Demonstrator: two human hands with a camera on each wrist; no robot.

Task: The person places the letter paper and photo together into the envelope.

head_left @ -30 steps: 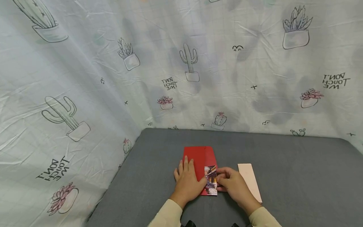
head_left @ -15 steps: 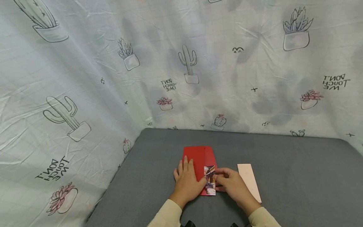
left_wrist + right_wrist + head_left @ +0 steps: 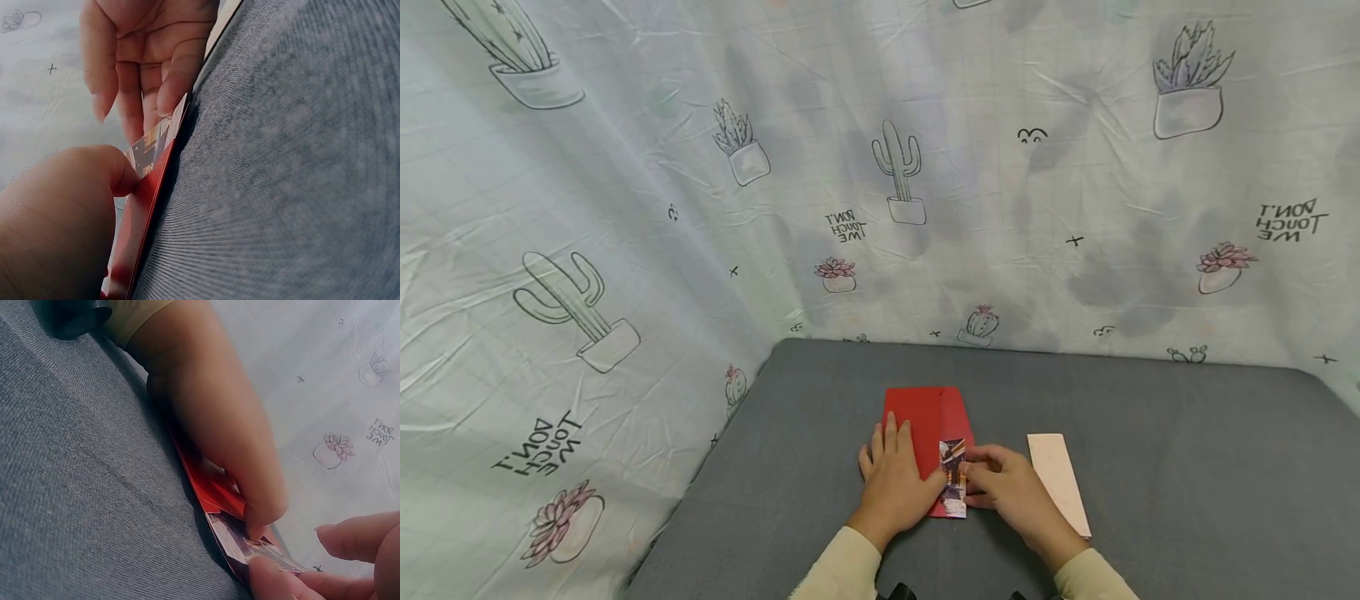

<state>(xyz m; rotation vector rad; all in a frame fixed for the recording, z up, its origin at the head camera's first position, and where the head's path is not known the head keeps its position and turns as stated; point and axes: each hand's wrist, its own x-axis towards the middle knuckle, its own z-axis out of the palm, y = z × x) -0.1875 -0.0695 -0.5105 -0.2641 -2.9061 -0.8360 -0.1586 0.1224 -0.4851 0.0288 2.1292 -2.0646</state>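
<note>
A left hand (image 3: pixel 891 492), fingers apart, presses a flat red paper envelope (image 3: pixel 919 412); the right hand (image 3: pixel 1015 492) pinches a rectangular multicoloured card (image 3: pixel 954 498).

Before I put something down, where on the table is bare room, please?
Bare grey table lies right of the pale strip, left of the red envelope, and behind both, before the curtain. Crowded: the envelope, under the left hand and printed card, and the gap to the strip, taken by the right hand.

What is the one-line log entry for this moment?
left hand: on red envelope; right hand: pinches printed card; insertion: partial
</note>
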